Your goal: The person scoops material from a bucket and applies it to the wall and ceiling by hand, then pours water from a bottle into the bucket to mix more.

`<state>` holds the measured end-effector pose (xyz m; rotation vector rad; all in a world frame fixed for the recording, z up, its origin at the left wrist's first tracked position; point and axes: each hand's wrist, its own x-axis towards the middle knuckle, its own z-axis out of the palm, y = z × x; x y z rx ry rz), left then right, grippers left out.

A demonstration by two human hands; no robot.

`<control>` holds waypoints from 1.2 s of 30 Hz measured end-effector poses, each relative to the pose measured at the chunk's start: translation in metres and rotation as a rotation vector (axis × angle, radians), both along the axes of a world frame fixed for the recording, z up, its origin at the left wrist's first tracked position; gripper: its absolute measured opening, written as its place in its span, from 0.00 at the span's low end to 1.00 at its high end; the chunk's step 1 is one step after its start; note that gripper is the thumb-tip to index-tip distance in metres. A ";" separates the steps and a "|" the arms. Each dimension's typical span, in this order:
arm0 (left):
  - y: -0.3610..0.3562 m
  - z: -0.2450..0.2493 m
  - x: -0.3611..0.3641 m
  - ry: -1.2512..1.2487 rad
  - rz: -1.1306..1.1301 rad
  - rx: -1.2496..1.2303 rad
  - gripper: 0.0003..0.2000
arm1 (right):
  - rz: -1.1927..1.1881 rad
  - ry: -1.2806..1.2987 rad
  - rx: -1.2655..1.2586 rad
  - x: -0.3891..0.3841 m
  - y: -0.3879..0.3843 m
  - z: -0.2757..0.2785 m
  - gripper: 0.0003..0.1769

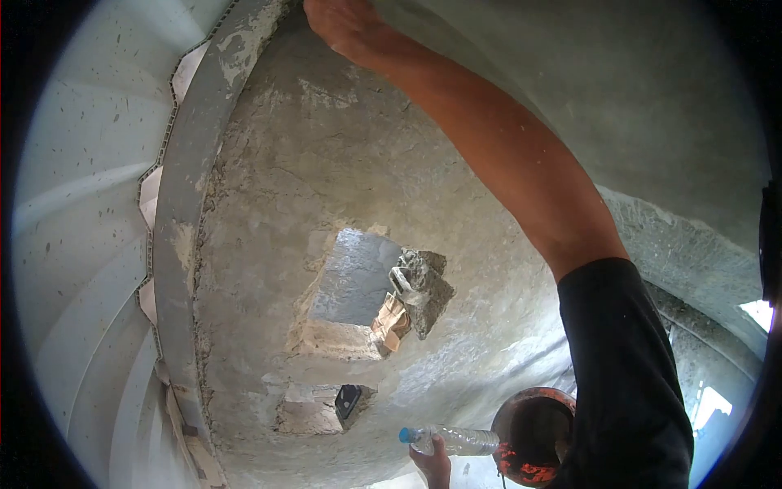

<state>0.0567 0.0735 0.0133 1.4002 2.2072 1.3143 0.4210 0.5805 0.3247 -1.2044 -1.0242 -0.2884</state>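
Observation:
My right hand (338, 26) is at the top edge, close to the rough grey plastered wall (285, 171), at the end of a bare forearm with a black sleeve. Its fingers are cut off by the frame edge, so what it holds cannot be seen. Low in the view, my left hand (433, 466) is closed around a clear plastic bottle (464, 441) with a blue cap. The bottle lies nearly level, and its far end meets the rim of a round dark bucket (499, 411) with orange-red marks inside.
A square opening (350, 277) in the wall has broken mortar (425, 289) and torn brown material (391, 323) at its right side. Below it, a dark phone-like object (348, 400) rests in a small recess (305, 416). Pale corrugated sheeting (98, 204) lines the left.

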 end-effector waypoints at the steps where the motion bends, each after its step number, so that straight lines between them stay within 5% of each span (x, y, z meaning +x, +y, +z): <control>1: 0.001 0.000 0.000 -0.001 -0.011 -0.003 0.20 | -0.027 -0.091 0.008 0.003 -0.010 -0.006 0.10; 6: 0.005 0.006 0.008 0.037 -0.006 -0.018 0.20 | 0.063 -0.155 -0.049 0.006 -0.031 -0.020 0.10; 8: 0.006 0.007 0.009 0.016 0.006 -0.059 0.19 | 0.307 0.239 -0.023 0.018 -0.054 -0.030 0.10; 11: 0.004 0.005 0.005 -0.025 -0.005 -0.021 0.19 | 0.423 0.462 0.157 0.031 -0.056 -0.040 0.11; 14: 0.003 0.004 -0.002 -0.014 -0.057 -0.080 0.17 | 0.258 0.423 0.371 0.024 -0.037 -0.038 0.12; 21: 0.005 0.003 0.006 0.032 -0.048 -0.034 0.15 | 0.353 0.339 0.308 0.011 -0.046 -0.027 0.16; 23: 0.007 0.004 0.006 0.015 -0.083 -0.049 0.15 | 0.173 0.301 0.409 0.002 -0.034 -0.027 0.17; 27: 0.008 0.011 0.017 -0.059 -0.063 -0.026 0.15 | 0.236 0.318 0.299 -0.003 -0.034 -0.029 0.16; 29: 0.010 0.012 0.017 -0.097 -0.056 -0.031 0.16 | 0.037 0.318 0.356 -0.004 -0.045 -0.031 0.16; 32: 0.004 0.008 0.010 -0.026 -0.031 -0.030 0.16 | 0.334 0.267 0.201 0.009 -0.038 -0.029 0.16; 36: 0.007 0.002 0.004 0.017 -0.067 -0.014 0.17 | 0.241 0.246 0.265 0.007 -0.018 -0.021 0.16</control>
